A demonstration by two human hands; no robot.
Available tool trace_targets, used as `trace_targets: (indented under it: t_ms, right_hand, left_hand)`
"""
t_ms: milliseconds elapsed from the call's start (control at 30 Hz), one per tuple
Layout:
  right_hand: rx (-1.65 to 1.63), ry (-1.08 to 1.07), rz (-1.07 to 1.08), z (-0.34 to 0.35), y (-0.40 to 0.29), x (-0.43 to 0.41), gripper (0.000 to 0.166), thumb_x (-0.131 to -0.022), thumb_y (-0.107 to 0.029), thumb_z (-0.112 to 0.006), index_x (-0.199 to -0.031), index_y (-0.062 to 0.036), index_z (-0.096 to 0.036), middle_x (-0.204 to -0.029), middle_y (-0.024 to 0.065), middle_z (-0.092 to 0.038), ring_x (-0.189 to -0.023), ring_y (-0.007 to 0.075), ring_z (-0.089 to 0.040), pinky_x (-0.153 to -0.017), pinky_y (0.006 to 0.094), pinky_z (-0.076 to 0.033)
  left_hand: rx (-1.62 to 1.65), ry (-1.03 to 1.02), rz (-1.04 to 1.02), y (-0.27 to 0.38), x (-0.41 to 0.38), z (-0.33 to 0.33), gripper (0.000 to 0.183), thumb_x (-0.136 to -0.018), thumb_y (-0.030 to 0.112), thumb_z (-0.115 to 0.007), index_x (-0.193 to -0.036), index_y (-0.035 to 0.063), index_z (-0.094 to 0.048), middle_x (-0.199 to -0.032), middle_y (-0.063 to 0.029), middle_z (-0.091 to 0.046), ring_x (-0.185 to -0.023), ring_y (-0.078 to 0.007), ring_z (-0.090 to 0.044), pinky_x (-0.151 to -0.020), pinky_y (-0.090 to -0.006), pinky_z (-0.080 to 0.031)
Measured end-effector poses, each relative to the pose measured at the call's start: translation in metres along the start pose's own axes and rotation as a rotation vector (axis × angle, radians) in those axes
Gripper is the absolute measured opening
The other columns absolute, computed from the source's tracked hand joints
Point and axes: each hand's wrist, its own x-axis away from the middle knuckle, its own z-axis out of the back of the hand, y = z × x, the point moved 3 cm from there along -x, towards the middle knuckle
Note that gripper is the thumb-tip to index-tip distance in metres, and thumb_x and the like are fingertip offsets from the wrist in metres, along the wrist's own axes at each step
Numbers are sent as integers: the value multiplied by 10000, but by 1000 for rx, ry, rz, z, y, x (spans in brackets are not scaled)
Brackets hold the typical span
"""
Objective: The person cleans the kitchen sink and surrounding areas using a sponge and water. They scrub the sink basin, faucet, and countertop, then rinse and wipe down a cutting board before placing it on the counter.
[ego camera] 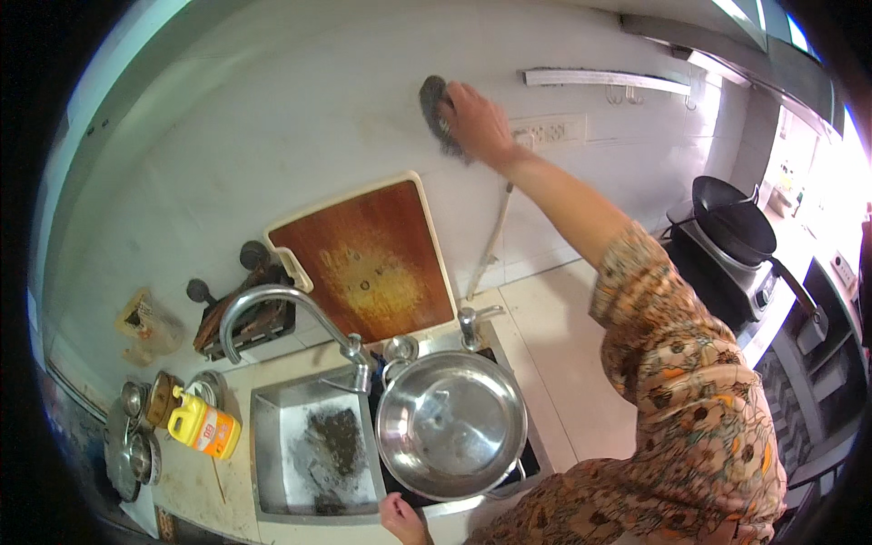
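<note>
My right hand (477,122) reaches up to the tiled wall (327,116) and presses a dark scrubbing pad or cloth (434,109) against it, left of the power sockets (555,131). Down at the counter's front edge, my left hand (402,519) is near the sink's lower right corner and a large steel pot (453,426); its fingers look curled, and whether it holds anything is not visible. Sudsy water with dark residue lies in the steel sink (255,449), under a curved faucet (272,291).
A brown cutting board (364,266) leans on the wall behind the pot. A yellow detergent bottle (204,426) stands left of the sink, near metal pot lids (119,449). At right, a black wok (736,221) rests on a cooker. A hook rail (606,80) is above the sockets.
</note>
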Motion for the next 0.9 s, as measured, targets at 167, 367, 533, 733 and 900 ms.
trace_targets:
  t_ms: [167, 367, 533, 733, 900]
  right_hand:
    - [-553, -291, 429, 20, -104, 177, 183, -759, -214, -531, -872, -86, -469, -786, 95, -472, -709, 272, -527, -558, 367, -455]
    - [-1005, -798, 570, 9, -123, 209, 246, -753, -184, -538, -984, -98, -531, -947, 69, -533, -722, 209, -564, -669, 310, -480]
    - [-514, -481, -479, -90, 15, 126, 513, -718, -413, -599, -981, 25, -547, -933, 166, -567, -871, 251, -538, -769, 329, -420]
    - [-1144, -350, -584, -141, 7, 139, 378, -722, -365, -644, -872, -22, -593, -718, 3, -541, -669, 95, -469, -599, 246, -387]
    - [-1116, -47, -747, -134, -5, 147, 317, -703, -320, -672, -699, -26, -553, -572, -46, -405, -534, 59, -332, -457, 236, -278]
  left_hand:
    - [964, -10, 69, 148, -84, -4, 475, -760, 54, -559, -1178, 35, -335, -1008, -75, -461, -914, -168, -466, -778, -268, -405]
    - [1431, -221, 334, 172, -120, -11, 404, -757, 47, -586, -1113, 56, -395, -1000, -48, -503, -885, -141, -511, -761, -296, -454]
    - [1623, 4, 413, 130, -95, 20, 328, -801, 57, -531, -1104, 39, -405, -1076, -97, -508, -966, -205, -514, -814, -355, -459]
    - [1455, 162, 423, 96, -62, 55, 367, -814, 129, -536, -1144, 62, -390, -1098, -79, -493, -959, -205, -517, -800, -347, -458]
    - [1291, 285, 522, 87, -34, 82, 284, -829, 157, -523, -1092, 106, -428, -1000, -19, -527, -859, -151, -526, -732, -297, -458]
